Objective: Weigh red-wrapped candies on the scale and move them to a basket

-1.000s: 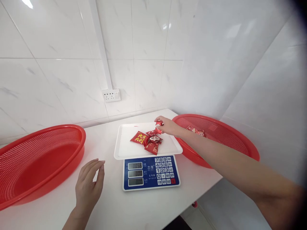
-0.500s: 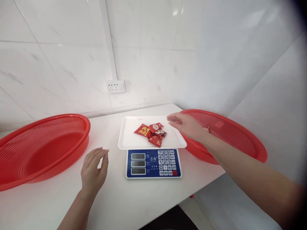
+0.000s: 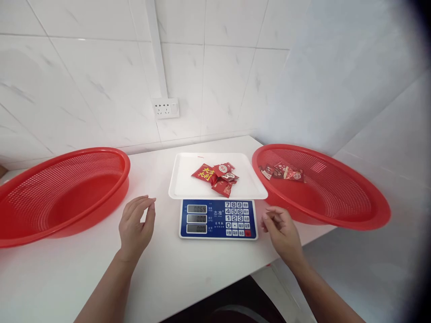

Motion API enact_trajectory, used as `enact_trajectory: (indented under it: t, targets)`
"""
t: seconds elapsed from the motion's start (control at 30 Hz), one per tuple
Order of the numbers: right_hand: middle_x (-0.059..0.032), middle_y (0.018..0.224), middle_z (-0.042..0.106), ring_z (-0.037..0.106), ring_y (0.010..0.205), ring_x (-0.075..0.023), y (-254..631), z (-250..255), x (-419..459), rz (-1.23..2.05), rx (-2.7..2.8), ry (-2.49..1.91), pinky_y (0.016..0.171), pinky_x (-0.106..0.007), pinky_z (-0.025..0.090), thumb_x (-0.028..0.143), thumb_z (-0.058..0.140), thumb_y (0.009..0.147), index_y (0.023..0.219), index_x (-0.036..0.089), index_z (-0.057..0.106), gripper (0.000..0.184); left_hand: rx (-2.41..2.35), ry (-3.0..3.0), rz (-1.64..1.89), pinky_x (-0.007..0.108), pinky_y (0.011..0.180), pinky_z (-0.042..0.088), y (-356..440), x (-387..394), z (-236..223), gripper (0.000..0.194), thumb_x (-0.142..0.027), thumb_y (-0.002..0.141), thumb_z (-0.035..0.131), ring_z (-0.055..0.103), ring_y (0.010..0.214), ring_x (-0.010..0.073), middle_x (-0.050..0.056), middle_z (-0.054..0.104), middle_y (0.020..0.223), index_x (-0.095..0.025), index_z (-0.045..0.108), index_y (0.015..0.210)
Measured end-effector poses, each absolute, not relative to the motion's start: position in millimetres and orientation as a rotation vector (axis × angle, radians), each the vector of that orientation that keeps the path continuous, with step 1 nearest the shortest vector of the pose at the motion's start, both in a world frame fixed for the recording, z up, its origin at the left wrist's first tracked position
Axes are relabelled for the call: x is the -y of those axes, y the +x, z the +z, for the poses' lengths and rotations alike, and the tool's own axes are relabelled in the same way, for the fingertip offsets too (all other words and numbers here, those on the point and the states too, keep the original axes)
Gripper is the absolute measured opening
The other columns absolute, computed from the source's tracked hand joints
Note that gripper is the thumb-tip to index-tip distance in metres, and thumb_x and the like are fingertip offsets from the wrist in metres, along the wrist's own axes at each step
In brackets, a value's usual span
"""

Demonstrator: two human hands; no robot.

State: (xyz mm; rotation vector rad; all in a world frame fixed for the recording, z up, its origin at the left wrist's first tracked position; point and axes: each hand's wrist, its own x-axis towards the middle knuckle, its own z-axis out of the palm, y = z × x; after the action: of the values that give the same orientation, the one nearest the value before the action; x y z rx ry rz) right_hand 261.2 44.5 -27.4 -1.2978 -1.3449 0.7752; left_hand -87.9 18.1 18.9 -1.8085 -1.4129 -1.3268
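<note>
Several red snack packets (image 3: 217, 176) lie in a loose pile on the white pan (image 3: 182, 186) of a digital scale (image 3: 218, 219). Left of the scale, my left hand (image 3: 136, 224) hovers above the table, fingers extended and slightly bent, thumb near the index fingertip, nothing in it. My right hand (image 3: 281, 231) is beside the scale's front right corner, in front of the right basket, its fingers curled in with no object showing. Digits on the scale's top display (image 3: 197, 209) look like 0.064.
A red perforated basket (image 3: 84, 220) stands at the left. Another red basket (image 3: 336, 215) at the right holds several red packets (image 3: 284, 172) and overhangs the table edge. A wall socket (image 3: 165, 108) is behind the white table (image 3: 161, 278).
My right hand has drawn back from beside the pan toward me, now near the keypad's right side. The top display reading has risen. My left hand keeps its pose; the view has tilted down slightly.
</note>
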Motion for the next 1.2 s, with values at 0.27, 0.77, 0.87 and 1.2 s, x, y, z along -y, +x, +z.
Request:
enact_trajectory:
  t: [0.27,0.77,0.87,1.2]
  targets:
    - [-0.0024,0.073,0.059,0.059,0.066,-0.0202,253,-38,-52,1.005,1.223,-1.373,0.055,-0.033,0.049,0.055,0.058,0.074,0.099,0.023,0.049,0.042,1.441,-1.821,-1.325,0.032,0.079,0.051,-89,-19,18,0.021,-0.008,0.078,0.056,0.062,0.088,0.0173,0.004,0.066,0.086,-0.020,0.061,0.095]
    - [-0.0042,0.082,0.060,0.059,0.073,-0.0202,259,-43,-52,1.059,1.277,-1.324,0.062,-0.033,0.049,0.051,0.052,0.081,0.106,0.021,0.052,0.040,1.464,-2.429,-0.957,0.039,0.095,0.045,-21,-39,62,0.037,-0.029,0.087,0.046,0.045,0.121,0.0219,0.006,0.057,0.122,-0.024,0.047,0.124]
    - [-0.0042,0.083,0.060,0.059,0.074,-0.0201,260,-44,-52,1.072,1.271,-1.302,0.064,-0.033,0.050,0.050,0.052,0.082,0.107,0.021,0.052,0.039,1.505,-2.691,-0.749,0.046,0.105,0.034,9,-73,81,0.047,-0.041,0.089,0.038,0.021,0.137,0.0240,0.003,0.041,0.140,-0.027,0.035,0.135]
    - [-0.0017,0.077,0.057,0.057,0.069,-0.0180,263,-46,-47,1.142,1.189,-1.184,0.061,-0.029,0.049,0.050,0.055,0.080,0.102,0.021,0.055,0.037,1.951,-2.702,-0.852,0.041,0.086,0.043,48,-163,95,0.025,-0.023,0.075,0.050,0.058,0.095,0.0239,0.005,0.066,0.100,-0.024,0.063,0.096]
